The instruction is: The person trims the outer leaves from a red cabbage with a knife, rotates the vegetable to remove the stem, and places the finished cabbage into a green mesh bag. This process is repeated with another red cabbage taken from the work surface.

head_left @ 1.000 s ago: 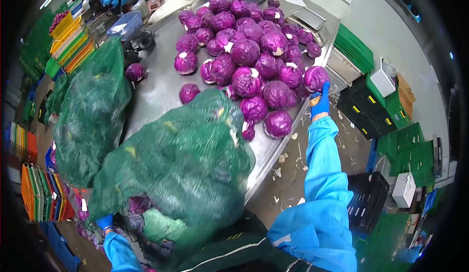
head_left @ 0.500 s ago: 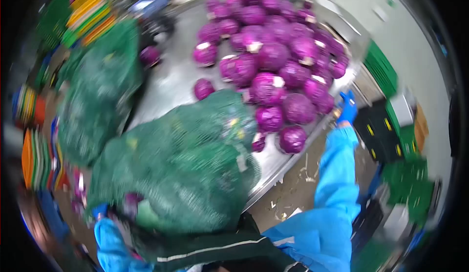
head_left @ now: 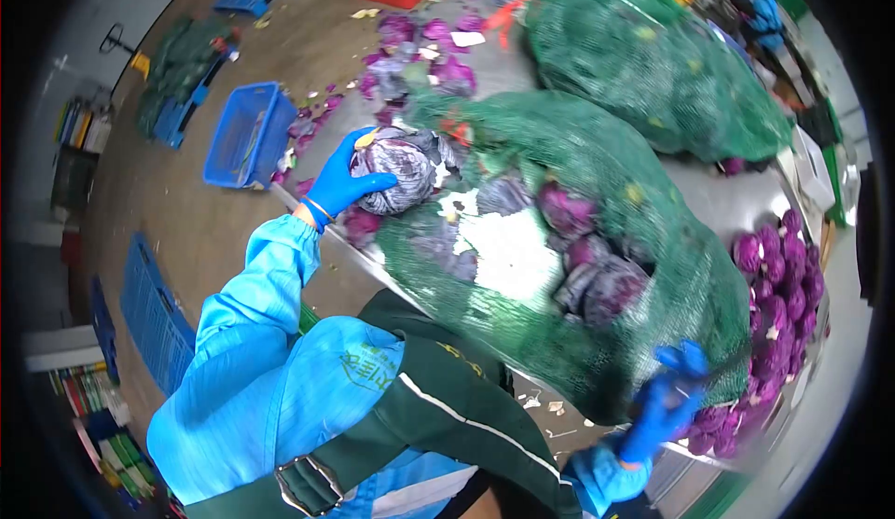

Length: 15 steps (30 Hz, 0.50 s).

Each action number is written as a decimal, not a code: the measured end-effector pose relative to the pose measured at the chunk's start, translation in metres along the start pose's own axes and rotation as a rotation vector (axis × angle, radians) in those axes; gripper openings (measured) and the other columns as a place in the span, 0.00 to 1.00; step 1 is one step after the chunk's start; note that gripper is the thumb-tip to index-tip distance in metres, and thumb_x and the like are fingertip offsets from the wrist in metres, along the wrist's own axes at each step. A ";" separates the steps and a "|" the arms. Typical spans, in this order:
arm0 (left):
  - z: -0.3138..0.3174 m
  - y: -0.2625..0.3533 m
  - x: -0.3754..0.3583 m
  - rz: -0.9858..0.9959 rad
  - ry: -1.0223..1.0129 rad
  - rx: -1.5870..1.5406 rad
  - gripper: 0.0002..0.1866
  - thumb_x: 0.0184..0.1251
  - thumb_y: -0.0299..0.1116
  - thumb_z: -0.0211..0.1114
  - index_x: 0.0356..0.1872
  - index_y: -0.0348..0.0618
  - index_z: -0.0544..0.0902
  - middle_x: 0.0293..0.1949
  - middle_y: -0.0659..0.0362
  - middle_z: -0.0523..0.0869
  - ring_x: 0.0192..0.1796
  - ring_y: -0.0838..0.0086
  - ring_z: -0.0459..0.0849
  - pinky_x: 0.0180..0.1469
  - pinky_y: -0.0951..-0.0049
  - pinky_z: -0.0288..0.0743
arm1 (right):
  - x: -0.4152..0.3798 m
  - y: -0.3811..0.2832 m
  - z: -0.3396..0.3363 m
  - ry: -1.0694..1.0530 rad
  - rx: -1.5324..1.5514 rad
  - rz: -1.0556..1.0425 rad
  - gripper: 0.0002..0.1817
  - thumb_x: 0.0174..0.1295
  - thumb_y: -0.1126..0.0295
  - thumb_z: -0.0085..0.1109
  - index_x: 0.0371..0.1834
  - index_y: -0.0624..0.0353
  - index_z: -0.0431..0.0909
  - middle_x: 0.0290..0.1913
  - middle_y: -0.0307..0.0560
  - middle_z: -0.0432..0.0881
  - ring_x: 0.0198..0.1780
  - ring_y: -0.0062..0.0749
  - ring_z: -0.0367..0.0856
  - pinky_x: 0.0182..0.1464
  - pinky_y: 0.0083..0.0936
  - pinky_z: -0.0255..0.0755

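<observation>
On the left of the desk, I had the left hand clasped round a grey-leaved cabbage, beside the green net. The right hand was blurred near the net's other end, so from here I couldn't tell its grip; purple heads lay piled beyond it.

The left hand, gloved in blue, gripped a greyish-purple cabbage above the metal table's near edge. Beside it, an open green net bag lay with more cabbages in its mouth. The right hand, blurred, was near the bag's far end; whether it held anything was unclear. Beyond, brighter purple cabbages were heaped.
</observation>
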<state>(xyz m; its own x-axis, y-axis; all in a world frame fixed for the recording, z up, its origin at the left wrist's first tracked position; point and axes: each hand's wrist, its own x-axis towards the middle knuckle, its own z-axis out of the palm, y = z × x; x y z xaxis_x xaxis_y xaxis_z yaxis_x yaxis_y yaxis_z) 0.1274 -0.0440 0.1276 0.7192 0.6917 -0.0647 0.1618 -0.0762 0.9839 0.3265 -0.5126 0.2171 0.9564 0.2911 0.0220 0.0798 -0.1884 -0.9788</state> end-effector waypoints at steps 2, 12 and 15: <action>-0.033 -0.001 -0.008 0.010 0.046 0.114 0.44 0.41 0.39 0.81 0.62 0.40 0.68 0.59 0.54 0.73 0.62 0.68 0.71 0.66 0.67 0.64 | -0.009 -0.026 0.121 -0.380 0.076 -0.047 0.27 0.54 0.84 0.49 0.61 0.69 0.68 0.57 0.52 0.75 0.53 0.34 0.77 0.55 0.29 0.68; -0.086 -0.107 0.003 0.157 0.122 0.590 0.51 0.25 0.47 0.83 0.59 0.46 0.69 0.56 0.48 0.72 0.59 0.52 0.71 0.63 0.58 0.65 | -0.036 0.092 0.417 -0.736 -0.236 -0.079 0.17 0.62 0.62 0.56 0.53 0.54 0.73 0.41 0.61 0.82 0.43 0.54 0.81 0.43 0.39 0.74; -0.089 -0.110 0.005 0.191 0.094 0.565 0.51 0.25 0.45 0.83 0.60 0.45 0.68 0.57 0.48 0.71 0.59 0.54 0.71 0.63 0.59 0.65 | -0.043 0.097 0.431 -0.744 -0.315 -0.098 0.15 0.62 0.61 0.56 0.49 0.53 0.74 0.35 0.59 0.82 0.39 0.55 0.81 0.38 0.42 0.74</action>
<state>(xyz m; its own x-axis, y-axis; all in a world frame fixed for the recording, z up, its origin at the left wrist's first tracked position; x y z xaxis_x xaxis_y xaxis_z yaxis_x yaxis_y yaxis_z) 0.0527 0.0316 0.0344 0.7123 0.6868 0.1448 0.3881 -0.5573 0.7340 0.1722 -0.1386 0.0335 0.5127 0.8463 -0.1445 0.3348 -0.3520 -0.8741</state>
